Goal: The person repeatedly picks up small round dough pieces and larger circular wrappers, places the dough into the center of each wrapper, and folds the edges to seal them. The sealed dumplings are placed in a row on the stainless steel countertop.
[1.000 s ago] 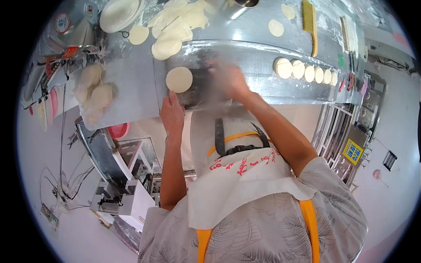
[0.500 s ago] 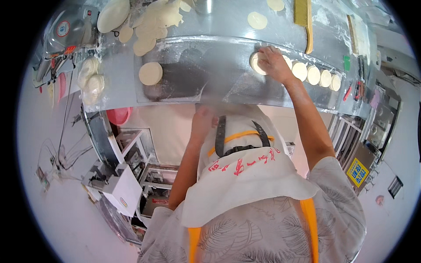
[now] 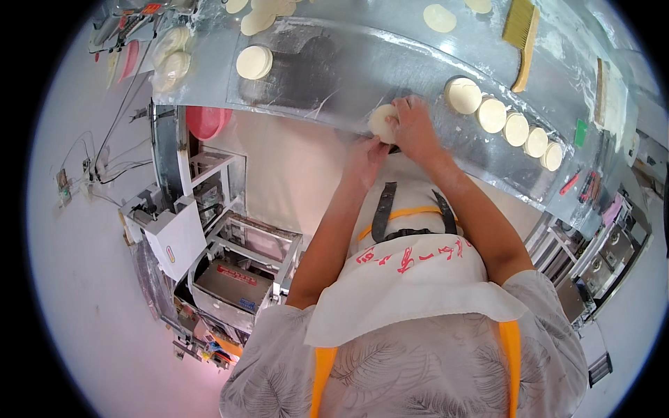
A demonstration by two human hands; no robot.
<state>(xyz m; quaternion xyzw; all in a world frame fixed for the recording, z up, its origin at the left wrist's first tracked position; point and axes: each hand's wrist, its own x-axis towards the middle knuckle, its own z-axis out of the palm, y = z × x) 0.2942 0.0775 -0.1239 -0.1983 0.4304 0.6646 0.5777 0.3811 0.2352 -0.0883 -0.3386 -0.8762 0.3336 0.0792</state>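
Over the table's front edge, both hands meet at a round, pale piece of dough (image 3: 381, 122), which looks like a small stack of dough wrappers. My right hand (image 3: 416, 129) grips its right side, fingers curled over the top. From below, my left hand (image 3: 369, 159) pinches its lower edge. To the right stands a slanting row of several similar dough stacks (image 3: 492, 115). Another round dough stack (image 3: 254, 63) sits alone on the left of the floured metal table (image 3: 327, 83). How many wrappers are in my hands I cannot tell.
A wooden-handled brush (image 3: 521, 42) lies at the back right. Flat dough rounds (image 3: 440, 18) and dough scraps (image 3: 263, 15) lie toward the back. Clear round containers (image 3: 172, 70) stand at the left edge. Red-handled tools (image 3: 589, 187) lie far right; a pink basin (image 3: 208, 122) is below the table.
My right hand has come from the left end of the dough row toward me with the dough. My left hand has risen to meet it. The head view has shifted.
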